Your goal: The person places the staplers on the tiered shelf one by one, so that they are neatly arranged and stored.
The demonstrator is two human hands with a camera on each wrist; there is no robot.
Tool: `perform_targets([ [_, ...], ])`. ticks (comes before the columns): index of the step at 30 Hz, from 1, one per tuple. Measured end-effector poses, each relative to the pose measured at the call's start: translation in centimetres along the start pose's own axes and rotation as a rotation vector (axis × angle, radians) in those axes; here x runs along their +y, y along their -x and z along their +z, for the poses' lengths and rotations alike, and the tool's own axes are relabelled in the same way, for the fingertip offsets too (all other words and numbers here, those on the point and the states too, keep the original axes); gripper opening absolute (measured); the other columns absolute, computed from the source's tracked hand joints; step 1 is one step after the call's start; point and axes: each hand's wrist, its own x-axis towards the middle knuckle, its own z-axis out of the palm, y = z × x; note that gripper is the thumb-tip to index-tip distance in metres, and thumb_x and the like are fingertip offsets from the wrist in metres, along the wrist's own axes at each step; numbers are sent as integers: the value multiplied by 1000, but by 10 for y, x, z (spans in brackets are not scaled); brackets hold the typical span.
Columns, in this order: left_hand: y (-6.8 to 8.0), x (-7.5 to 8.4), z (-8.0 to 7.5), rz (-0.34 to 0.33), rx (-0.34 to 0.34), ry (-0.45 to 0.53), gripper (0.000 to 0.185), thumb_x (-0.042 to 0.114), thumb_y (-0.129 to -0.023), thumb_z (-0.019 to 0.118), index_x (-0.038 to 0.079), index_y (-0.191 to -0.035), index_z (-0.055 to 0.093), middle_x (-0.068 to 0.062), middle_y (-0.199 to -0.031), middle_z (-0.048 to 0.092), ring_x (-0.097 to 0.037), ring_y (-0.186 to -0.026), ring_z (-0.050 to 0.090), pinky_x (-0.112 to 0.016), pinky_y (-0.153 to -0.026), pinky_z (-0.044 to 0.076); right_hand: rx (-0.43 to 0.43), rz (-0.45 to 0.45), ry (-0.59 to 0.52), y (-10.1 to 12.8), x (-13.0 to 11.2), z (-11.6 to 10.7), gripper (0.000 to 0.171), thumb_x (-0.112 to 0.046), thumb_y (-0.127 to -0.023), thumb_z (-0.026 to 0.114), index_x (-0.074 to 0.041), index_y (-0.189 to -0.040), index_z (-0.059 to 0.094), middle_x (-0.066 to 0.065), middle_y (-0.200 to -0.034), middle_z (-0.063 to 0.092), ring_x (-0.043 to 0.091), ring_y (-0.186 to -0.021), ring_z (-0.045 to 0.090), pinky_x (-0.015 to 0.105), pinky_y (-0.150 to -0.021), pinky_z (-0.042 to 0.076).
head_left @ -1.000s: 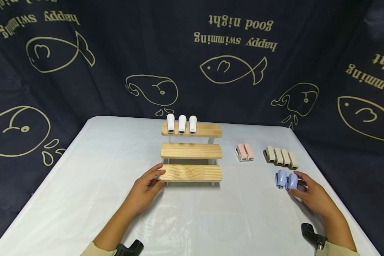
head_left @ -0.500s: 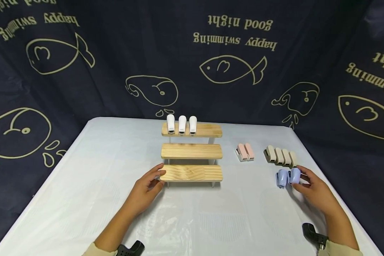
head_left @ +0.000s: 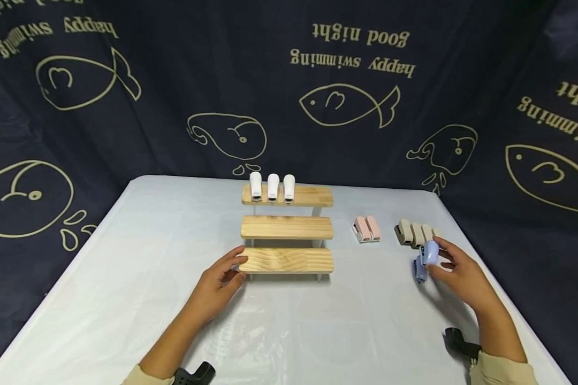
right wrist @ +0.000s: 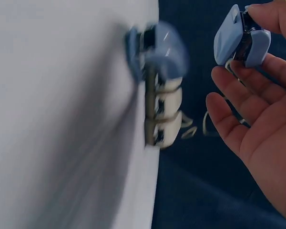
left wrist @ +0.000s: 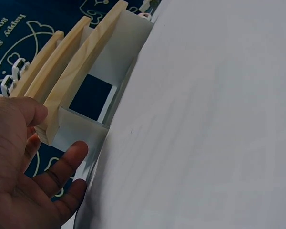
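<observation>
We see the right hand (head_left: pixel 455 270) raised just off the desk (head_left: pixel 139 278), pinching a blue stapler (head_left: pixel 431 252) between thumb and fingertips (right wrist: pixel 269 14); the remaining fingers are loosely spread below it. The right wrist view confirms the pinch, with the stapler clear of the surface. Just to the left of that hand and a little lower, a second blue stapler (head_left: pixel 419 270) lies on the desk, blurred in the wrist view. Directly beyond the hand a row of beige staplers (head_left: pixel 412 233) sits side by side, partly hidden by the lifted one. Further to the hand's left, two pink staplers (head_left: pixel 367 229) stand together.

The left hand (head_left: pixel 220 286) rests at the left end of a three-step wooden rack (head_left: pixel 287 227), thumb (left wrist: pixel 26 112) on the top edge of the lowest step and fingers relaxed against its white side support, not curled round it. On the top step, well beyond this hand, three white staplers (head_left: pixel 272 187) stand in a row.
</observation>
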Motion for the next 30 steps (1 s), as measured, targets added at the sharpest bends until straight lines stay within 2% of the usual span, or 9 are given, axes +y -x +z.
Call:
perform_targets([
  [4, 0, 2, 1, 7, -6, 32, 34, 5, -97, 65, 6, -130, 63, -8, -152, 44, -18, -96, 68, -28, -86, 55, -42, -17, -7, -13, -19, 4, 66, 0, -87, 73, 7, -144, 42, 32, -127, 55, -14, -99, 46, 6, -80, 44],
  [9, 2, 4, 2, 3, -7, 52, 33, 6, -97, 65, 5, -129, 63, -11, -151, 44, -20, -94, 68, -27, -84, 55, -119, -73, -15, -30, -44, 13, 67, -5, -88, 74, 3, -147, 42, 25, -128, 56, -7, -103, 48, 6, -83, 43],
  [13, 2, 3, 0, 8, 5, 37, 33, 6, -96, 66, 5, -129, 63, -11, -151, 45, -18, -93, 67, -26, -83, 55, -136, -133, -23, -46, -67, 25, 66, -6, -88, 75, 2, -146, 44, 20, -127, 59, 6, -105, 54, 8, -84, 44],
  [18, 3, 0, -1, 0, -6, 24, 34, 5, -96, 66, 5, -130, 63, -10, -152, 44, -20, -94, 68, -27, -83, 55, -131, -219, -37, -63, -94, 38, 65, -1, -86, 73, 1, -145, 45, 15, -127, 59, 22, -108, 57, 18, -87, 48],
  [22, 4, -1, -2, -13, -12, 21, 35, 5, -96, 66, 5, -131, 62, -8, -152, 44, -21, -94, 68, -27, -84, 55, -137, -268, -62, -75, -115, 49, 66, 0, -85, 74, -1, -145, 46, 12, -129, 59, 22, -111, 58, 26, -88, 51],
  [26, 4, -1, -2, 8, -12, 30, 35, 5, -96, 65, 4, -131, 62, -11, -152, 44, -22, -94, 68, -27, -84, 55, -139, -286, -109, -86, -134, 59, 67, 1, -84, 75, -2, -145, 47, 11, -127, 60, 23, -110, 59, 23, -85, 51],
  [30, 2, 1, -2, 5, -19, 35, 34, 5, -96, 65, 5, -131, 62, -10, -152, 43, -22, -94, 68, -28, -84, 55, -150, -306, -119, -96, -151, 66, 67, -1, -85, 75, -2, -146, 46, 12, -130, 58, 25, -113, 58, 35, -89, 52],
])
